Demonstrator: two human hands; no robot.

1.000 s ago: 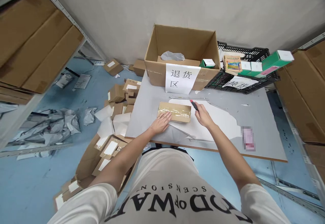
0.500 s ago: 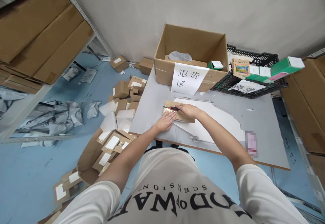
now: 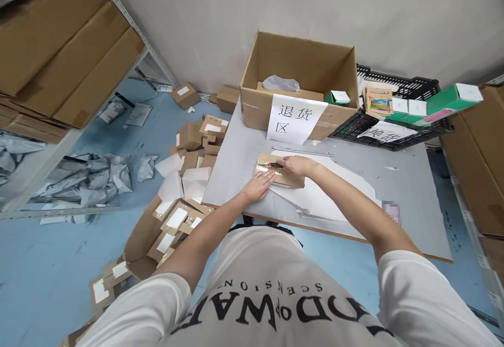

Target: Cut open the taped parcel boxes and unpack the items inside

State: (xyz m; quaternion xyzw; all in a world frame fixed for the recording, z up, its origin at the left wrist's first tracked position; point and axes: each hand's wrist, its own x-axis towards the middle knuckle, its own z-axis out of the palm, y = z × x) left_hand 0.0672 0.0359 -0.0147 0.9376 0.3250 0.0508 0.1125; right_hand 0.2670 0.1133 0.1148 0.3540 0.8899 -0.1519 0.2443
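Observation:
A small cardboard box [image 3: 292, 178] lies on the grey table, its top crossed by shiny clear tape. My left hand [image 3: 260, 185] presses on its near left edge with the fingers stretched out flat. In my right hand [image 3: 296, 164] is a red and black utility knife [image 3: 274, 165], the fingers closed round its handle. The knife lies low over the top of the box, its tip pointing left; whether the blade touches the tape I cannot tell. White sheet material [image 3: 334, 192] is spread partly under the box.
Behind the small box stands a large open carton [image 3: 252, 111] with a paper sign. A black crate [image 3: 425, 138] beside it holds green-and-white boxes. Several small parcels [image 3: 189, 137] lie on the floor at left, near grey bags [image 3: 94, 179]. The table's front edge [image 3: 315, 230] runs before me.
My right hand has drawn the knife to the right across the top of the box. My left hand stays on the box's edge. The view has shifted slightly.

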